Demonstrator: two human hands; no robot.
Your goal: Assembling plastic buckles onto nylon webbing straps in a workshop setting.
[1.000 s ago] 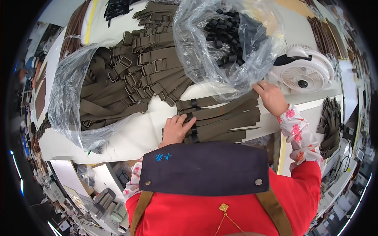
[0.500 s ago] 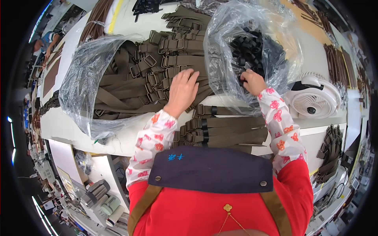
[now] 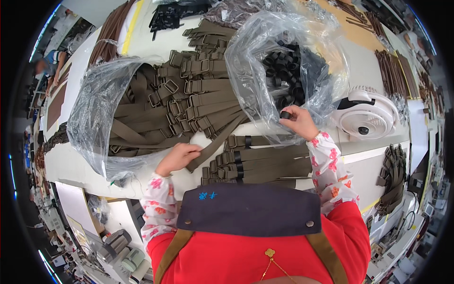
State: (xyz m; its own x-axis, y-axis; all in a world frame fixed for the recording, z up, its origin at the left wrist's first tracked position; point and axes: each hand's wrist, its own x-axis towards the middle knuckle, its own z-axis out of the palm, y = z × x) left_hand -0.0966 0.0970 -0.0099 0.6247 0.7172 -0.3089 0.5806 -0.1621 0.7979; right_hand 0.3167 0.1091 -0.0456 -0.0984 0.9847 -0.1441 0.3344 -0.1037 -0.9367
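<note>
Workshop, white table (image 3: 78,165), fan (image 3: 366,120) on the right side; in the head view the left hand (image 3: 179,157) has thumb and fingers closed on an olive strap (image 3: 218,142) near its lower end, strap running up and right toward the buckled pile (image 3: 198,99) beside the left bag (image 3: 92,111). Right hand (image 3: 301,124) has a narrow pinch on one black loop (image 3: 285,115), just at the near side of the clear bag (image 3: 243,66) of loops; banded straps (image 3: 269,163) lie between the hands, nearer the body, buckle ends left.
</note>
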